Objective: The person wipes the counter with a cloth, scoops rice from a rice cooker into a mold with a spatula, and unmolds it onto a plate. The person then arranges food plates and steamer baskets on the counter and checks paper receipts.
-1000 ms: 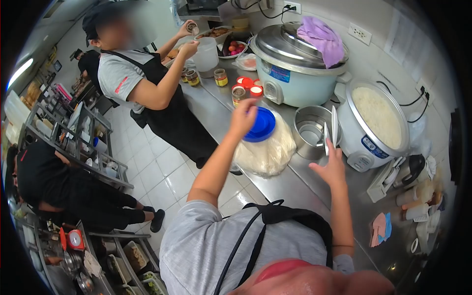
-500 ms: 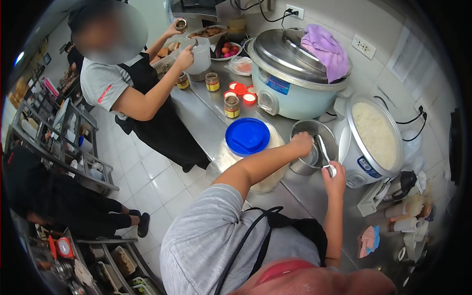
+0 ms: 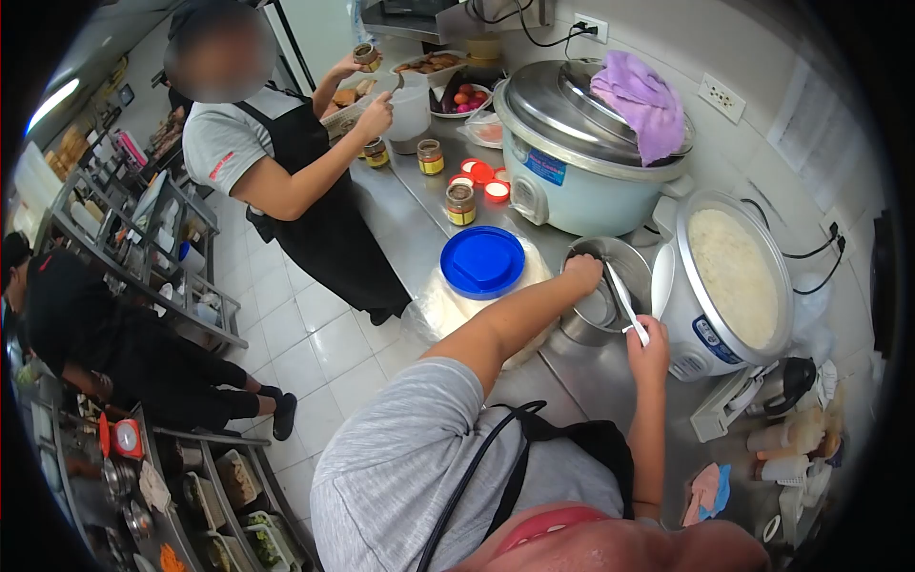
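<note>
Glowing white from a ceiling tube (image 3: 52, 106) at far left, and lighting the room fairly brightly. Glinting off the metal lid (image 3: 545, 107), the steel pot (image 3: 583, 331) and the floor tiles (image 3: 335, 329). Bending lines strongly toward the edges, then darkening to black at the corners. Blurring smoothly over the head (image 3: 221, 57) at far left.

1 T-shirt (image 3: 391, 467), marled grey, short sleeves; 1 apron (image 3: 605, 458), black; 1 cord (image 3: 467, 479), thin, black, looped at top.
</note>
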`<state>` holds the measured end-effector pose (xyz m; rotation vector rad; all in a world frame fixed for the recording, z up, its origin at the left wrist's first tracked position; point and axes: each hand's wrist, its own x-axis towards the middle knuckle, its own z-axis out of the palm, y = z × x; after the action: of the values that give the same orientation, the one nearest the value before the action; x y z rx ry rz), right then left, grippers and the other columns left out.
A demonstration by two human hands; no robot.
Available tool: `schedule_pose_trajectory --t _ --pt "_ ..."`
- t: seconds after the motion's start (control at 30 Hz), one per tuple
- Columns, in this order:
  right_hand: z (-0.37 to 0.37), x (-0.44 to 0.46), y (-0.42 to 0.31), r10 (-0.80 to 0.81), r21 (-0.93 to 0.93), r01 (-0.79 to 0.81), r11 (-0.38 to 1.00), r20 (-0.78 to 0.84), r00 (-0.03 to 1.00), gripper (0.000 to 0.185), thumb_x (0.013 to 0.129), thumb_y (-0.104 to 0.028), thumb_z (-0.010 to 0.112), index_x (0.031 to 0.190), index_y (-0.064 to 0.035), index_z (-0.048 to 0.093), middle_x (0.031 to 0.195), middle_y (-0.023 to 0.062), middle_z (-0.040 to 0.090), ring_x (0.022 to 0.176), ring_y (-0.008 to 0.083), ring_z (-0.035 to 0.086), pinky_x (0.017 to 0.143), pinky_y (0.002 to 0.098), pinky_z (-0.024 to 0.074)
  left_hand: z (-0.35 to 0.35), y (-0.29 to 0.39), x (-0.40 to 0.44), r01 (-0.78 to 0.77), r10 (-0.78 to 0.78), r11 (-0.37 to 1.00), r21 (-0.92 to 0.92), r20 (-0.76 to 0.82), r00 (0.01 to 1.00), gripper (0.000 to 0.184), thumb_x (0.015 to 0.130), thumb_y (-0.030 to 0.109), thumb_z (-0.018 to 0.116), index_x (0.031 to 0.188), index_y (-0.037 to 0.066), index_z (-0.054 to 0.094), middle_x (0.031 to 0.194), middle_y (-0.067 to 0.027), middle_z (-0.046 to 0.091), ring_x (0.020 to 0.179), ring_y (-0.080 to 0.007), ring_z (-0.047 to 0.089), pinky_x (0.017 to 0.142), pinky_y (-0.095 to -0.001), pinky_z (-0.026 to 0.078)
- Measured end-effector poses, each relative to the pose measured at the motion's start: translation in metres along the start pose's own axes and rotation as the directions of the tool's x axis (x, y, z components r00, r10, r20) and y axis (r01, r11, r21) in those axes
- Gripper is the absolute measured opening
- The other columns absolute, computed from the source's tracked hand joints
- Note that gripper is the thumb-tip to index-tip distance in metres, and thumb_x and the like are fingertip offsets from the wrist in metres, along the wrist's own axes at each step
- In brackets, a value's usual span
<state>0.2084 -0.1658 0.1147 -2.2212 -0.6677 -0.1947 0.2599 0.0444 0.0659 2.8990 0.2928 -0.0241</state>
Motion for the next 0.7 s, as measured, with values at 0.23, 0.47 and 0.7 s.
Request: schedule_pose_trajectory --t 0.23,0.47,0.7 --pt "-0.002 0.004 0.008 -0.026 0.039 0.027 0.999 -0.035 0.999 0.021 0.072 -0.014 0.056 0.093 -0.008 0.055 0.091 0.0123 0.052 0.082 0.0292 0.052 0.071 0.0336 0.0417 -0.007 0.0 -0.001 -0.005 0.004 0.999 -0.046 -0.019 1.0 0.018 0.074 0.008 0.048 0.082 0.002 0.062 0.085 -0.0164 0.062 0.082 -0.0264 0.06 0.07 -0.0347 0.048" --pt "-0.02 0.011 0.01 -0.03 -0.052 0.031 0.998 0.004 1.0 0.022 0.073 -0.017 0.055 0.093 -0.0082 0.055 0.089 0.0122 0.054 0.084 0.0307 0.052 0.071 0.0351 0.0414 -0.034 0.006 -0.004 0.034 -0.032 0.993 -0.115 0.017 0.999 0.018 0.069 0.011 0.051 0.078 0.002 0.065 0.087 -0.0169 0.061 0.084 -0.0276 0.059 0.073 -0.0352 0.047" --pt "-0.046 0.016 -0.002 0.052 -0.145 -0.022 0.989 0.209 0.977 0.026 0.073 -0.018 0.055 0.097 -0.0074 0.054 0.089 0.0139 0.056 0.071 0.0282 0.055 0.066 0.0342 0.0429 -0.048 0.013 -0.012 0.096 -0.081 0.925 -0.369 0.056 0.995 0.034 0.07 0.011 0.052 0.101 0.0 0.046 0.094 -0.021 0.057 0.089 -0.0342 0.056 0.076 -0.0377 0.045"
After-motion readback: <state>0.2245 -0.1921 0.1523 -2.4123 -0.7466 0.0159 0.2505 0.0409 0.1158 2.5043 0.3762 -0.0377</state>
